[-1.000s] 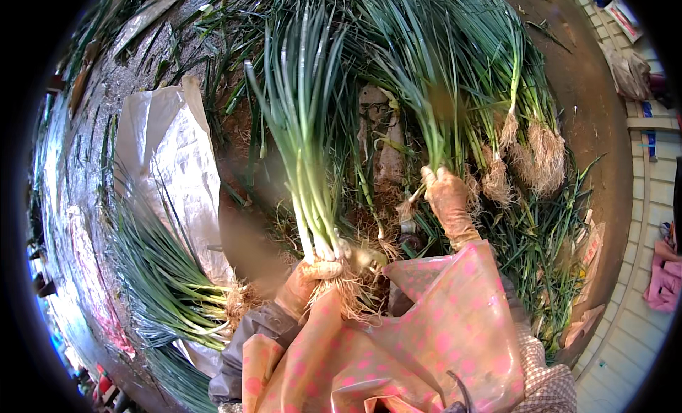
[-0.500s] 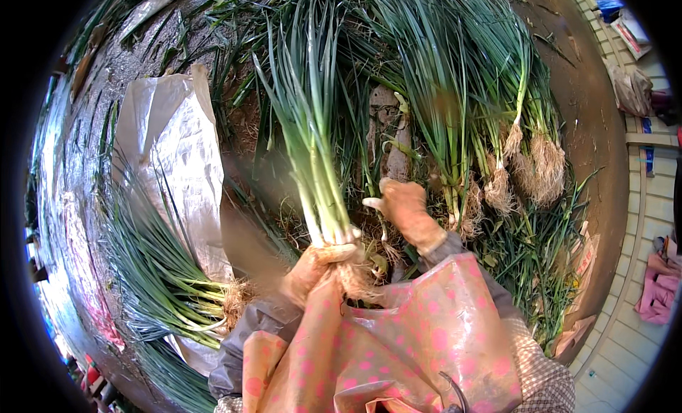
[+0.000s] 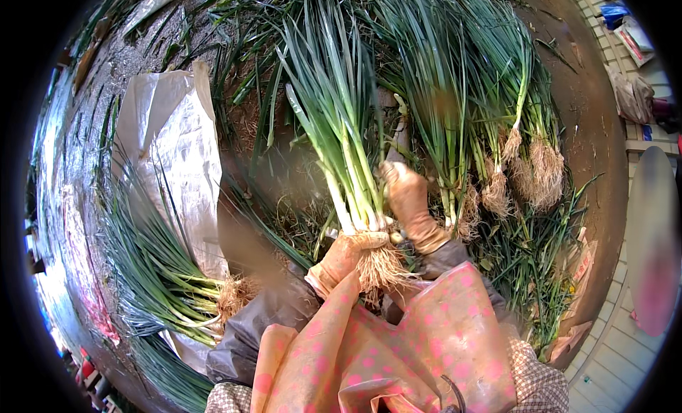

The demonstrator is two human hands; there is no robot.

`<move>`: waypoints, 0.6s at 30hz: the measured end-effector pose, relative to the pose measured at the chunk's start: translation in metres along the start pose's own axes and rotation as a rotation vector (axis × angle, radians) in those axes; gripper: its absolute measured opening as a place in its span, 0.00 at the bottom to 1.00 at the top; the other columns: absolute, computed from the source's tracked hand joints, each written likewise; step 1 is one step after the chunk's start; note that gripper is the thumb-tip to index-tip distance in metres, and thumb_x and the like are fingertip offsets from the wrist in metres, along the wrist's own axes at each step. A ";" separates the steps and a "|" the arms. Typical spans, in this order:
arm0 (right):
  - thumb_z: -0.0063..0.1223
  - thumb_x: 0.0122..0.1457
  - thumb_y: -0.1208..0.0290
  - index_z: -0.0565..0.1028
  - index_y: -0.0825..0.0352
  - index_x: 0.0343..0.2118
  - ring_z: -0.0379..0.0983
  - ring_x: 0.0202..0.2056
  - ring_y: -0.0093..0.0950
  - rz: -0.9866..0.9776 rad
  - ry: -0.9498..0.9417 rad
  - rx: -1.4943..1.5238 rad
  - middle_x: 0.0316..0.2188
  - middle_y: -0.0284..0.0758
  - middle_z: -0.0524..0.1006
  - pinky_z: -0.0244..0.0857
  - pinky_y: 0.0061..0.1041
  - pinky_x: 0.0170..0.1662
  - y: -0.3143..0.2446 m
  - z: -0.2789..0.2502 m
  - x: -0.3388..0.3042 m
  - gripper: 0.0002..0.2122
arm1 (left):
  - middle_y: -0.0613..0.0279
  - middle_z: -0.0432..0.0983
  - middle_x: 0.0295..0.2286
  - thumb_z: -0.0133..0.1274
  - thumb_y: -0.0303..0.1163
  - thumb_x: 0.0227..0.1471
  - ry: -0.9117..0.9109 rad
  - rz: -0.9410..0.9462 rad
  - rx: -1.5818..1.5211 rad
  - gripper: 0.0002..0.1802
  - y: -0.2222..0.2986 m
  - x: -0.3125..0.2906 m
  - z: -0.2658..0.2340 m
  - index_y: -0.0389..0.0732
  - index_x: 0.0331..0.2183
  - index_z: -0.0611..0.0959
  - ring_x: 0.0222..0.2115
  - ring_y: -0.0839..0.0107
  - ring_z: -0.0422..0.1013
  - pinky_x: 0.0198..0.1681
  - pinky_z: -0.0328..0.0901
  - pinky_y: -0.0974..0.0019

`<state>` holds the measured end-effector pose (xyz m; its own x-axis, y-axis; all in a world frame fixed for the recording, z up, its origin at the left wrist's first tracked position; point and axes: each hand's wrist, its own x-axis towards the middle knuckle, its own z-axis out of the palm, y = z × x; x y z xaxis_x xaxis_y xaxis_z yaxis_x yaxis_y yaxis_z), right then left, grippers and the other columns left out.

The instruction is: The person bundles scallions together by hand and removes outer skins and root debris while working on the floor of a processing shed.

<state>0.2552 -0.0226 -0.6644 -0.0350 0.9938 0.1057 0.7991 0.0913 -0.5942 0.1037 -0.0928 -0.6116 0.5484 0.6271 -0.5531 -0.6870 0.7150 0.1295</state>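
My left hand (image 3: 349, 258) is wrapped round the pale lower stems of a bunch of green garlic (image 3: 353, 161). Its long flat leaves point away from me, and its tan roots (image 3: 382, 269) hang out past my fingers, above the apron. Close by the right side of the stems is my right hand (image 3: 410, 203), its fingers curled closed beside an outer leaf. Whether they pinch that leaf cannot be made out. Further right lies a row of more green garlic (image 3: 433, 122), with bushy root ends (image 3: 543, 171) toward me.
Another bundle of green garlic (image 3: 167, 271) lies at the left by a pale plastic sheet (image 3: 174, 143). Loose trimmed leaves (image 3: 529, 271) are heaped at the right. A pink-dotted apron (image 3: 426, 335) covers my lap. Tiled paving (image 3: 604, 342) runs along the right edge.
The bunch in my left hand has shifted right and its leaves are fanned wider. My right hand has come up against the stems, its outstretched thumb now folded in.
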 end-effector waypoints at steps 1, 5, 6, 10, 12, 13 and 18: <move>0.43 0.64 0.63 0.73 0.65 0.27 0.62 0.10 0.22 -0.150 0.042 -0.088 0.12 0.33 0.68 0.58 0.22 0.12 0.004 0.010 -0.011 0.13 | 0.52 0.75 0.32 0.53 0.19 0.44 0.048 0.030 0.021 0.20 0.001 -0.002 -0.001 0.32 0.43 0.73 0.31 0.63 0.74 0.36 0.70 0.63; 0.53 0.48 0.77 0.77 0.66 0.35 0.71 0.22 0.24 -0.554 0.038 -0.151 0.29 0.31 0.75 0.62 0.22 0.20 -0.037 -0.048 -0.045 0.09 | 0.55 0.73 0.33 0.52 0.19 0.44 0.096 0.148 0.001 0.19 0.015 -0.015 -0.015 0.31 0.43 0.73 0.32 0.64 0.73 0.39 0.70 0.64; 0.54 0.45 0.79 0.77 0.67 0.34 0.71 0.21 0.26 -0.499 0.030 -0.070 0.30 0.33 0.75 0.63 0.23 0.20 -0.042 -0.062 -0.054 0.10 | 0.57 0.72 0.33 0.52 0.19 0.45 0.126 0.166 0.006 0.19 0.017 -0.015 -0.021 0.31 0.43 0.73 0.32 0.64 0.73 0.39 0.70 0.64; 0.45 0.63 0.70 0.72 0.72 0.33 0.66 0.20 0.15 0.652 -0.516 0.928 0.18 0.27 0.70 0.59 0.16 0.21 -0.045 -0.119 -0.100 0.09 | 0.60 0.71 0.32 0.52 0.18 0.45 0.099 0.184 -0.051 0.19 0.025 -0.021 -0.029 0.32 0.44 0.73 0.34 0.67 0.72 0.40 0.69 0.65; 0.46 0.62 0.65 0.71 0.72 0.38 0.70 0.21 0.23 0.829 -0.877 0.633 0.21 0.33 0.74 0.62 0.23 0.24 0.030 -0.134 -0.123 0.13 | 0.60 0.71 0.32 0.51 0.20 0.47 0.010 0.154 -0.071 0.21 0.021 -0.013 -0.016 0.33 0.46 0.71 0.34 0.67 0.71 0.41 0.68 0.65; 0.47 0.61 0.62 0.70 0.72 0.41 0.72 0.22 0.28 0.730 -1.098 0.241 0.23 0.37 0.75 0.64 0.27 0.25 0.052 -0.142 -0.128 0.16 | 0.60 0.71 0.32 0.51 0.20 0.47 -0.037 0.156 -0.081 0.21 0.016 -0.009 -0.009 0.33 0.46 0.71 0.34 0.66 0.71 0.41 0.68 0.65; 0.49 0.56 0.53 0.62 0.62 0.56 0.71 0.46 0.42 0.007 -0.480 -0.011 0.52 0.41 0.69 0.65 0.36 0.48 -0.004 -0.084 -0.064 0.28 | 0.57 0.73 0.32 0.50 0.25 0.49 0.030 -0.157 0.011 0.36 0.011 -0.029 0.001 0.42 0.59 0.58 0.31 0.65 0.72 0.35 0.71 0.60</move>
<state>0.3050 -0.0918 -0.6019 -0.3009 0.9115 -0.2802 0.8063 0.0863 -0.5852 0.0804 -0.1025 -0.5932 0.6340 0.4984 -0.5913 -0.5891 0.8066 0.0484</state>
